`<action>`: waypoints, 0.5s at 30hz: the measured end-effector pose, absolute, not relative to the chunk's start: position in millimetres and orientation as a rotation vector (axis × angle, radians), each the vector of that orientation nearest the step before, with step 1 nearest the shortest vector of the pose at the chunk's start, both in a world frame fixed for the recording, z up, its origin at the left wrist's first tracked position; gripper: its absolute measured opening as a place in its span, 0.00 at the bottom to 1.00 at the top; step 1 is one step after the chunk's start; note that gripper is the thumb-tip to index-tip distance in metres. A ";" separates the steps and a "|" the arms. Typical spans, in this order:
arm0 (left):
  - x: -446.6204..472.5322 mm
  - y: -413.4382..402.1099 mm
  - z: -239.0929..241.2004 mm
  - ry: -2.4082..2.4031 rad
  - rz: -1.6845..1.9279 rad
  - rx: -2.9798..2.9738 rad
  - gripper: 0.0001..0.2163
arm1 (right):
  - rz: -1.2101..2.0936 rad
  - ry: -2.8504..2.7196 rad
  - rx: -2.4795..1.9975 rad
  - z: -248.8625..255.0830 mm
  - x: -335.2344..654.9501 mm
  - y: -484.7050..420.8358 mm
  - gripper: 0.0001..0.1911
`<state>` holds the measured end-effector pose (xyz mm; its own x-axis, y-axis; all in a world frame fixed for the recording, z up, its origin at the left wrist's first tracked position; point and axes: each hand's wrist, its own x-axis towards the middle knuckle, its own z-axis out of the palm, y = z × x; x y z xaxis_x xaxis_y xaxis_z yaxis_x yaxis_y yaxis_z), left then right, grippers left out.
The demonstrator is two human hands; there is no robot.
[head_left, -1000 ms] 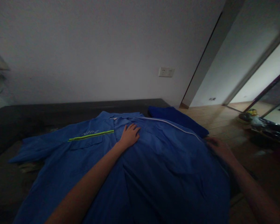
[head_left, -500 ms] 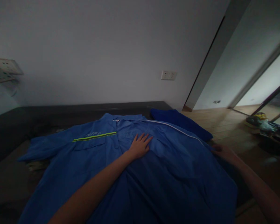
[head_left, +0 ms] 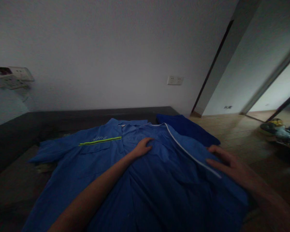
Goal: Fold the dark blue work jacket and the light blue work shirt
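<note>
A blue short-sleeved work shirt [head_left: 87, 164] lies spread out, with a yellow-green stripe and pale lettering across its left chest. White piping runs along the folded panel on its right side. On the upper middle of the shirt rests my left hand [head_left: 142, 147], turned partly on its side, thumb apart from the fingers. My right hand [head_left: 224, 162] is at the shirt's right edge beside the piping, thumb and forefinger apart; its other fingers are hard to make out.
Behind the shirt's right shoulder lies a folded darker blue cloth [head_left: 186, 129]. The dark grey surface has a raised edge [head_left: 96, 111] against the wall. A wall socket [head_left: 175, 80] is above it. Assorted items [head_left: 277, 129] sit on the wooden floor at right.
My right hand has moved left and nearer over the shirt's edge, its fingers opening. The piped panel has shifted inward. My left hand has turned from lying flat onto its side.
</note>
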<state>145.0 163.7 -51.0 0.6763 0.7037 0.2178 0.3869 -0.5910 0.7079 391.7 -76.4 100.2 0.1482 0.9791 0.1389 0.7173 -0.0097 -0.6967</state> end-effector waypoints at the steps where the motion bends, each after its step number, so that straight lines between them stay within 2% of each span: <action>1: 144.0 170.6 -49.2 0.851 0.700 2.121 0.22 | 0.559 -1.682 -1.727 96.9 368.4 -79.2 0.18; 5: 143.4 200.2 -30.4 1.086 0.953 1.842 0.19 | 0.803 -1.945 -1.549 71.5 293.5 -86.8 0.12; 8: 156.1 214.8 -9.4 1.173 1.078 1.976 0.17 | 0.944 -2.126 -1.412 49.1 261.8 -87.3 0.09; 12: 192.2 216.4 0.6 1.237 0.795 2.433 0.16 | 1.030 -2.180 -1.351 12.7 246.8 -85.2 0.12; 15: 218.3 213.4 -10.8 1.400 0.636 2.438 0.20 | 1.061 -2.148 -1.373 -22.6 245.0 -83.0 0.13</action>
<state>218.3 213.4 -10.8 0.4407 0.8643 0.2425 0.7513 -0.5030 0.4273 245.0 -83.0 -22.6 -0.4518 0.8886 -0.0797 0.6033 0.2385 -0.7610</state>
